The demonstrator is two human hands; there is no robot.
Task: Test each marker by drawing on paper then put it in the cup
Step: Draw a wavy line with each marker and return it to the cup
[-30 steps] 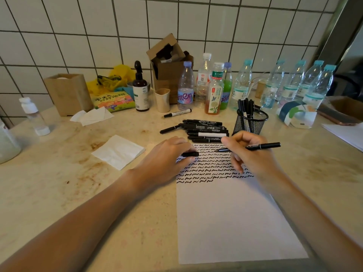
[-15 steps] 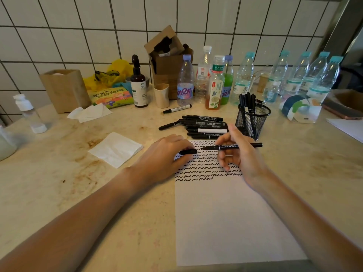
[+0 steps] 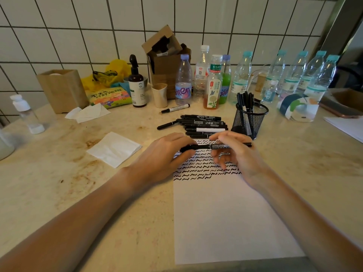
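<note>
The marker in hand lies level, running left to right, just above the far end of the paper. The left hand pinches the marker's left end, at the cap, between thumb and fingers. The right hand pinches the barrel between thumb and forefinger, with the other fingers curled loosely beneath; the marker's right end sticks out past this hand. Whether the cap is fully seated cannot be told.

The paper lies flat on the counter, long side running near to far. Its far part carries rows of short black wavy strokes; the near part is blank.

Just beyond the paper's far edge is a row of black markers lying side by side, one with a white label. A single marker lies at an angle touching the left end of that row, and another with a white barrel lies farther off.

To the right of the row, near the right hand, stands the black mesh cup, upright, holding several black markers upright.

A folded white napkin lies left of the paper. Along the tiled wall stand plastic bottles, a dark pump bottle, a cardboard box and a wooden box.
</note>
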